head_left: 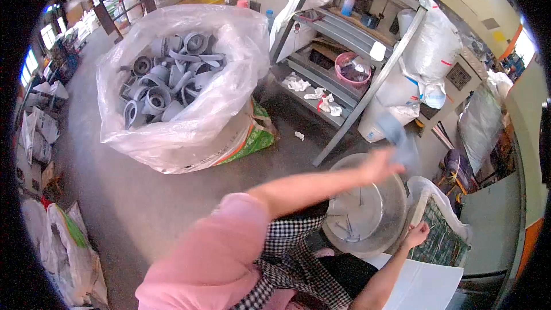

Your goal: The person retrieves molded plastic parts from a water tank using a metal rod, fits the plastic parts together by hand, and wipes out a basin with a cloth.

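A grey plastic part [397, 140], badly blurred, is at the fingers of the left hand [379, 166], above the upper rim of the round tub [376, 209]. Whether the left hand grips the part or has released it cannot be told through the blur; its thumb sticks out to the side. The right hand [417, 234] is just beside the tub, at the edge of a sack [442, 235] with green, stringy contents. Its fingers are bent together, but whether they pinch anything is too small to tell. Inside the tub lie a few thin pieces [349, 231]. White board [425, 281] lies below the tub in the view, near the right forearm.

Beyond the tub stands a metal rack [367, 95], with a pink basket [352, 70] and crumpled white scraps [297, 83] on its shelves. White sacks [396, 97] stand behind the rack's near post. Well apart from the tub, on the view's upper left, a big plastic-lined bag [229, 100] stands open, heaped with grey plastic fittings [156, 100]. More sacks [72, 252] sit farther off along the left edge.
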`<act>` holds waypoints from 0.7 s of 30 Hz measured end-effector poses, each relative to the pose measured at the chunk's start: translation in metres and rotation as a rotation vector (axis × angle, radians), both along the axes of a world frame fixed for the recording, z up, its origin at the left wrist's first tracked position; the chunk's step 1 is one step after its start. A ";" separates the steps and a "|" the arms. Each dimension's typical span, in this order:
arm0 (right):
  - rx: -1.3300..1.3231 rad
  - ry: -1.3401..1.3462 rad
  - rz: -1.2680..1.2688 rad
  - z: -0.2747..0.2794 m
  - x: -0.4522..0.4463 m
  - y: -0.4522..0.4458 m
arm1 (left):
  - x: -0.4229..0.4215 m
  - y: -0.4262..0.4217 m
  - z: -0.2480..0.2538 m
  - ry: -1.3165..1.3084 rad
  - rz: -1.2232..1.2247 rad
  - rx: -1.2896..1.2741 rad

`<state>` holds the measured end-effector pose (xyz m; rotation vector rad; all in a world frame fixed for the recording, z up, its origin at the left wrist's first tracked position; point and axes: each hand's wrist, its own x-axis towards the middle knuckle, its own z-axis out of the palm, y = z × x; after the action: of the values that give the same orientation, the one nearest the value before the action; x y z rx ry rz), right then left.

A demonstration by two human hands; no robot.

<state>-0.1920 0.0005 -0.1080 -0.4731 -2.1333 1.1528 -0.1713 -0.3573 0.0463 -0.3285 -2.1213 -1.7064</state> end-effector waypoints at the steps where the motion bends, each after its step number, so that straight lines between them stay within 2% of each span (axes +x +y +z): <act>1: -0.210 0.063 0.087 0.020 0.008 -0.014 | 0.010 -0.043 0.028 -0.075 0.088 -0.103; 2: -0.161 0.067 0.127 0.032 0.010 -0.017 | 0.038 -0.081 0.066 -0.048 0.325 -0.163; 3: -0.113 0.066 0.153 0.040 0.013 -0.012 | 0.044 -0.125 0.078 -0.177 0.495 -0.358; 4: 0.056 0.130 0.205 0.031 0.009 0.004 | 0.072 -0.162 0.108 -0.158 0.595 -0.456; 5: -0.129 0.216 0.377 0.055 0.028 -0.010 | 0.080 -0.196 0.122 -0.116 0.703 -0.704; 6: 0.048 0.144 0.355 0.079 0.047 -0.011 | 0.086 -0.231 0.135 -0.071 0.833 -0.945; 9: 0.613 -0.058 0.198 0.145 0.108 -0.007 | 0.076 -0.349 0.117 -0.126 1.104 -1.046; 11: 0.573 -0.068 0.144 0.173 0.160 0.014 | 0.056 -0.422 0.093 -0.160 1.478 -1.107; 13: 0.735 -0.209 -0.099 0.184 0.210 0.054 | 0.035 -0.431 0.084 -0.007 1.781 -1.022; 14: 0.719 -0.234 -0.170 0.190 0.235 0.074 | 0.027 -0.407 0.077 0.141 1.728 -0.964; 15: 0.727 -0.402 -0.362 0.196 0.261 0.096 | 0.019 -0.353 0.062 0.409 1.386 -0.956; 16: 0.729 -0.564 -0.540 0.201 0.284 0.115 | 0.019 -0.297 0.053 0.489 1.042 -0.870; 17: 0.714 -0.572 -0.573 0.202 0.305 0.134 | 0.020 -0.242 0.044 0.506 0.693 -0.748; 20: 0.562 -0.870 -0.835 0.195 0.361 0.167 | 0.051 -0.056 0.041 0.457 0.109 -0.671; 21: 0.536 -0.878 -0.854 0.191 0.375 0.172 | 0.070 0.001 0.043 0.468 -0.044 -0.685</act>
<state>0.1829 0.1724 0.0831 -1.6194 -2.3375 -0.1754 -0.1012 -0.3567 0.0894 -0.8701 -2.2522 -0.7512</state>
